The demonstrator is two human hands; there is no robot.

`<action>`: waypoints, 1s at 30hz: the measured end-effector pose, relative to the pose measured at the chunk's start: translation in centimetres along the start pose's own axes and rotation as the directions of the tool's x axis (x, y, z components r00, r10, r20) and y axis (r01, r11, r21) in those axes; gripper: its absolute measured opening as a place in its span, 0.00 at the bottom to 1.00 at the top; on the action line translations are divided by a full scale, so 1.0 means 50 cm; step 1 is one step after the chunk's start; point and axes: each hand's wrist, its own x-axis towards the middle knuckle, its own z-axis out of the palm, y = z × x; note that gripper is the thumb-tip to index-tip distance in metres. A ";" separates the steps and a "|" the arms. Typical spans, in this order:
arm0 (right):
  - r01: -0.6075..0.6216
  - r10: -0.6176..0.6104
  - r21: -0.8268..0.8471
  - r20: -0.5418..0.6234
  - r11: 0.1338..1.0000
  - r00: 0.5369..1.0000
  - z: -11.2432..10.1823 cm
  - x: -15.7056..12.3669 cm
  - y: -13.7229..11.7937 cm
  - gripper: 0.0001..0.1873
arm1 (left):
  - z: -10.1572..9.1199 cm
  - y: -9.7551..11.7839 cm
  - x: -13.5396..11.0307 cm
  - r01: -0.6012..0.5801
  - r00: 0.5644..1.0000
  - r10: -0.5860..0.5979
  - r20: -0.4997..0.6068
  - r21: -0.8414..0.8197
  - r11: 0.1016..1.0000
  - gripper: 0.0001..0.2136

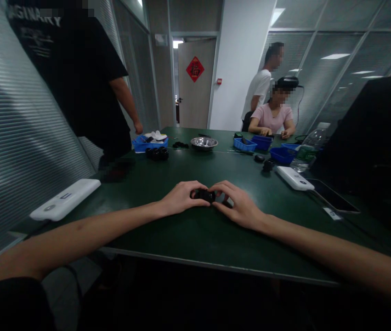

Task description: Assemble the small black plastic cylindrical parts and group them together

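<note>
Left hand: The wearer's left hand [180, 196] pinches the left side of a small black part [205, 196] between thumb and fingers.
Right hand: The right hand [240, 204], fingers curved, pinches the right end with thumb and fingertips.
Black part: Held between both hands over the middle of a dark green table [167, 239]; whether it touches the tabletop cannot be told.
Beside the forearms: A white device [66, 200] lies near the left edge; at right, a second white device [293, 178] sits beside a dark tablet [335, 196], with a clear bottle [307, 151] behind.
Far tabletop: A metal bowl [204, 148] stands between a loaded blue basket [151, 146], fronted by black round pieces [157, 154], and blue bins [282, 156] at right.
Around the table: A person in a black shirt [74, 69] stands at left; a co-worker in a pink top [273, 116] sits at the far end, another in white [259, 87] standing behind.
Back wall: A door [198, 105] bears a red diamond sign [195, 69].
</note>
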 end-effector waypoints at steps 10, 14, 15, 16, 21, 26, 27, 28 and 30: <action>-0.030 0.030 -0.011 0.013 0.999 0.999 0.002 -0.002 0.005 0.16 | -0.007 0.012 -0.002 0.020 1.000 -0.021 0.014 0.006 1.000 0.19; -0.056 0.055 -0.033 -0.010 0.998 0.998 0.003 -0.001 0.001 0.17 | -0.006 0.010 -0.003 0.010 1.000 -0.010 0.016 0.001 1.000 0.19; -0.085 0.085 -0.038 -0.011 0.996 0.996 0.003 -0.001 0.001 0.17 | -0.006 0.010 -0.003 0.011 1.000 -0.011 0.018 0.000 1.000 0.19; -0.110 0.110 -0.039 -0.004 0.993 0.994 0.002 -0.001 0.001 0.17 | -0.006 0.009 -0.003 0.013 1.000 -0.013 0.020 0.000 1.000 0.19; -0.046 0.047 -0.026 0.037 0.999 0.998 0.002 -0.003 0.004 0.16 | -0.002 0.002 -0.001 -0.019 1.000 0.019 -0.004 0.009 1.000 0.21; -0.013 0.013 -0.040 -0.002 0.999 1.000 0.004 -0.002 0.002 0.18 | 0.001 -0.001 -0.002 -0.029 1.000 0.028 -0.005 -0.003 1.000 0.19; -0.046 0.046 -0.042 -0.007 0.998 0.999 0.004 -0.001 0.001 0.17 | 0.000 0.000 -0.002 -0.021 1.000 0.021 0.000 -0.005 1.000 0.19; -0.077 0.077 -0.043 -0.007 0.996 0.997 0.004 0.000 0.000 0.17 | 0.000 0.001 -0.002 -0.014 1.000 0.014 0.006 -0.005 1.000 0.19; -0.109 0.109 -0.043 0.008 0.993 0.994 0.002 0.000 -0.001 0.15 | -0.001 0.003 -0.003 -0.010 1.000 0.010 0.009 -0.001 1.000 0.19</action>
